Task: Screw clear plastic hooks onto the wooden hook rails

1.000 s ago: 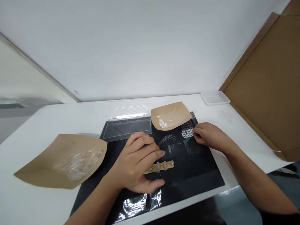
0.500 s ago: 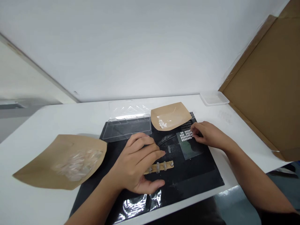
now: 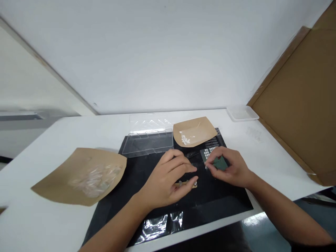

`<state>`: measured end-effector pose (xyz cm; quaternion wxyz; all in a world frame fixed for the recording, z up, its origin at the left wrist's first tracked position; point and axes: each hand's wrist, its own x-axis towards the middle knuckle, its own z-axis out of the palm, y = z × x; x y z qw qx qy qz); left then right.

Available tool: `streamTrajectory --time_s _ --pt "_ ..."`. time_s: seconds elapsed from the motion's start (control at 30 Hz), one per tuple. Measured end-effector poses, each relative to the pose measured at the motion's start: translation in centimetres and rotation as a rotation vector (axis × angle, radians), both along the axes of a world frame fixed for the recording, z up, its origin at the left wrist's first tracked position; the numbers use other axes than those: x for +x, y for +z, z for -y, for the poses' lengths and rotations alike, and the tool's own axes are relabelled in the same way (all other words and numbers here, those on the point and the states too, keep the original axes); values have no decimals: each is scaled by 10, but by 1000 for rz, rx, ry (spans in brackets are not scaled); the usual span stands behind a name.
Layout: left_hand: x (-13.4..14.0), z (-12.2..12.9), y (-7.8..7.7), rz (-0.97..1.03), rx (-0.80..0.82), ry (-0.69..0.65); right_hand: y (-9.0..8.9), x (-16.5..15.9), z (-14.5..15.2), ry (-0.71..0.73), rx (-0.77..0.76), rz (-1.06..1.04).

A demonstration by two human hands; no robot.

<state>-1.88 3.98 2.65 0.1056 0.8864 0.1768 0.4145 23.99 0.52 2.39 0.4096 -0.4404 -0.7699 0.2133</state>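
My left hand (image 3: 168, 180) hovers over a tan strip (image 3: 194, 186) with small clear pieces along it, largely hidden beneath the hand. Its thumb and fingers are apart, the thumb near the strip's right end. My right hand (image 3: 229, 166) is closed in a pinch, with a tiny pale piece (image 3: 206, 167) showing at the fingertips; its kind is too small to make out. Partly under that hand lies a dark green sheet (image 3: 221, 163) carrying rows of white oval dots (image 3: 207, 152). All this rests on a black mat (image 3: 210, 199).
On the left stands a brown paper tray (image 3: 60, 178) of clear plastic pieces. Another paper tray (image 3: 202, 131) holds small white bits. Clear plastic lids (image 3: 148, 143) lie at the mat's back edge. A translucent box (image 3: 243, 113) and a cardboard panel (image 3: 296, 112) are at right.
My right hand has come off the white dots, moving down and left towards my left hand, and now pinches a tiny pale piece. My left thumb and fingers have drawn closer together over the strip.
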Motion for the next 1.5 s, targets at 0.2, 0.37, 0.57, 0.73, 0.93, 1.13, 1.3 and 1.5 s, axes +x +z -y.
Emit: streamTrajectory --time_s 0.2,0.37,0.57,0.73,0.93,1.13,1.3,1.5 --pt "8 4 -5 83 -80 -45 -4 -22 11 -5 92 -101" --pt "10 2 -5 104 -91 -56 -2 -23 9 18 157 -66" --pt "9 0 -5 107 -58 -67 -1 -24 10 29 165 0" --pt "9 0 -5 96 -58 -72 -2 -23 8 50 189 11" --pt "8 -1 -6 84 -75 -76 -2 -21 7 73 125 -74" --pt "7 0 -5 63 -172 -105 -2 -18 7 138 -43 -215" --pt "4 0 -5 74 -236 -102 -1 -14 5 210 -70 -220" --pt "5 0 -8 89 -267 -94 -6 -14 2 239 -17 -184"
